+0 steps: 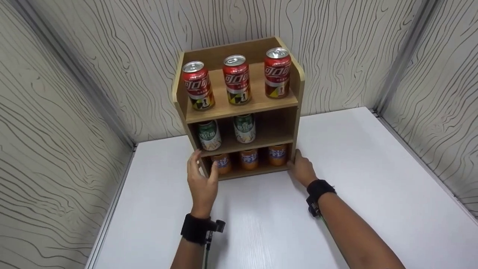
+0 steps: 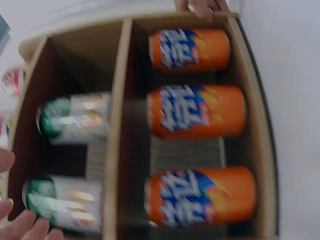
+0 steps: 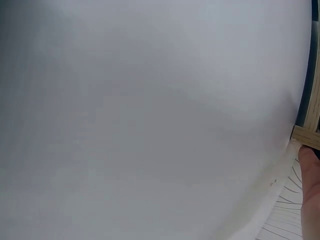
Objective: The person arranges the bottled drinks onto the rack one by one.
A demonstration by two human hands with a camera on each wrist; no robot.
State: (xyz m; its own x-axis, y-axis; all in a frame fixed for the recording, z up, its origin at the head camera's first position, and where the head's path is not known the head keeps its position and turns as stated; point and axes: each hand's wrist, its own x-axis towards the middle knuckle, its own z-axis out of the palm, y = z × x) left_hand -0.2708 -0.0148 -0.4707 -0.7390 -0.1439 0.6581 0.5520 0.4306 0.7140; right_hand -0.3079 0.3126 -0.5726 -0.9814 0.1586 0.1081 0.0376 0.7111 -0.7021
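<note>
A small wooden shelf (image 1: 242, 108) stands on the table with drink cans on three levels. By its lower left side is my left hand (image 1: 202, 183), fingers spread and thumb apart, with nothing in its grasp. My right hand (image 1: 303, 170) holds the lower right corner of the shelf, its thumb at the front edge and its other fingers partly hidden along the outer side. Three red cola cans (image 1: 237, 80) stand on top. The middle level bears two green-and-white cans (image 1: 245, 129) at left and centre. Three orange soda cans (image 2: 197, 111) fill the bottom level.
The white table (image 1: 358, 160) extends around the shelf. Behind and at both sides rise wood-grain patterned walls (image 1: 123, 56) with metal corner strips. A black strap with a small camera is on each wrist.
</note>
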